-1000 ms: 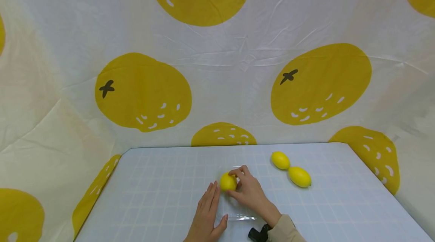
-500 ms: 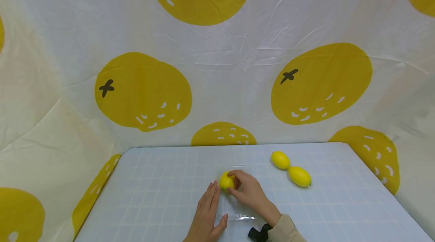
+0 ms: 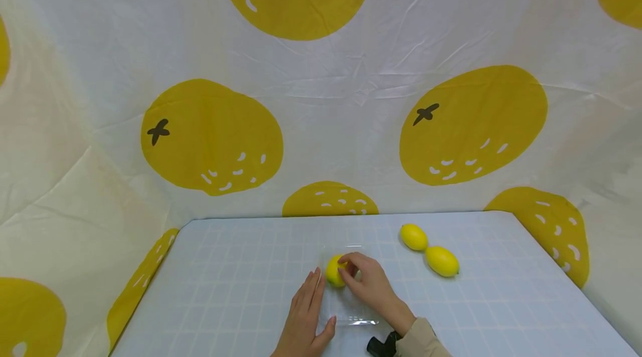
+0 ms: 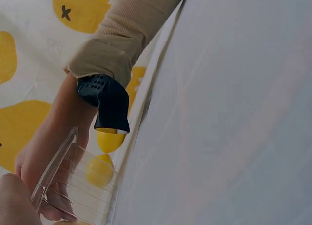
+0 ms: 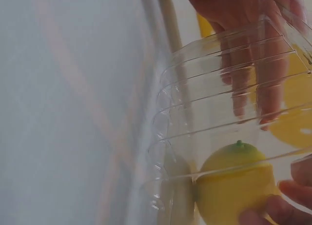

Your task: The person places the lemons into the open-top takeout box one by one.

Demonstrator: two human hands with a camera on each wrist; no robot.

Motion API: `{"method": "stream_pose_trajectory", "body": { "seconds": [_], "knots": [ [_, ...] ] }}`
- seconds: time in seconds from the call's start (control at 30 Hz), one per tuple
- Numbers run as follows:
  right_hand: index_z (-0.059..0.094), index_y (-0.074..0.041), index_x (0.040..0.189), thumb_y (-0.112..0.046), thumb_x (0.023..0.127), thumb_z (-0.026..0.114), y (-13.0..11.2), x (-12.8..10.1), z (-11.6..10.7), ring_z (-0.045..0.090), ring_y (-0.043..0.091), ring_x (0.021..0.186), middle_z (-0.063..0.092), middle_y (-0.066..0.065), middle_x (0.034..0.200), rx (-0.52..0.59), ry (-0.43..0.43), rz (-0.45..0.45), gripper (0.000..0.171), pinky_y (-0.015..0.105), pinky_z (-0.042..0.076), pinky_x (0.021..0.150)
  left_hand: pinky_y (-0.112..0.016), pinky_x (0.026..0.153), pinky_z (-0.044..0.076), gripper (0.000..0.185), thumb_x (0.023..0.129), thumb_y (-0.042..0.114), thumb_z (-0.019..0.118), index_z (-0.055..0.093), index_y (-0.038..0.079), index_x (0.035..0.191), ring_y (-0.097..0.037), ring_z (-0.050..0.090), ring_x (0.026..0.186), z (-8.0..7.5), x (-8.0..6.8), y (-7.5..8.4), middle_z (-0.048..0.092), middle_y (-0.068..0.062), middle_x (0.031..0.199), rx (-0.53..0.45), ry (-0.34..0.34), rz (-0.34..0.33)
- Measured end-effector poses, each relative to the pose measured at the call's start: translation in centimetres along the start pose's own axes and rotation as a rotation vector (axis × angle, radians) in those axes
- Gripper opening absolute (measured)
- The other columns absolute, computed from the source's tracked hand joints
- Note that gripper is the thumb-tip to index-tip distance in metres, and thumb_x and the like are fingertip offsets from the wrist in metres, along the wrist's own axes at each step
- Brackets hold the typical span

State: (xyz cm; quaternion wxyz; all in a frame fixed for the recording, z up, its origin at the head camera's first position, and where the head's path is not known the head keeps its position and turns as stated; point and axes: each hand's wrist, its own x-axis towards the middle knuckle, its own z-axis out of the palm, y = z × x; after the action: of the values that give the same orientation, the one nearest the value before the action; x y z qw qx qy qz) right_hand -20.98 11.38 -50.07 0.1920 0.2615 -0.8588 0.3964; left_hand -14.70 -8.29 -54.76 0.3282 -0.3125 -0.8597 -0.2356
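On the grid-patterned table, the right hand pinches a lemon inside the clear container, which the flat, relaxed left hand steadies just beside it.

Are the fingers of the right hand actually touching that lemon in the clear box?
Touching. In the right wrist view the fingertips press against the lemon inside the clear box.
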Motion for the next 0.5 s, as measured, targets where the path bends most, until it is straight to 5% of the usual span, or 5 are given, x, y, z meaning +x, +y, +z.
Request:
{"method": "stream_pose_trajectory", "body": {
  "seconds": [0.5],
  "knots": [
    [0.073, -0.006, 0.095, -0.002, 0.085, 0.074, -0.7, -0.1, -2.5, 0.053, 0.002, 0.066, 0.063, -0.012, 0.077, 0.064, 0.112, -0.044, 0.011, 0.032, 0.053, 0.058, -0.034, 0.115, 0.018, 0.071, 0.095, 0.044, 0.053, 0.042, -0.004, 0.147, -0.033, 0.037, 0.140, -0.3, -0.2, 0.2, 0.034, -0.020, 0.156, 0.038, -0.064, -0.055]
  ]
}}
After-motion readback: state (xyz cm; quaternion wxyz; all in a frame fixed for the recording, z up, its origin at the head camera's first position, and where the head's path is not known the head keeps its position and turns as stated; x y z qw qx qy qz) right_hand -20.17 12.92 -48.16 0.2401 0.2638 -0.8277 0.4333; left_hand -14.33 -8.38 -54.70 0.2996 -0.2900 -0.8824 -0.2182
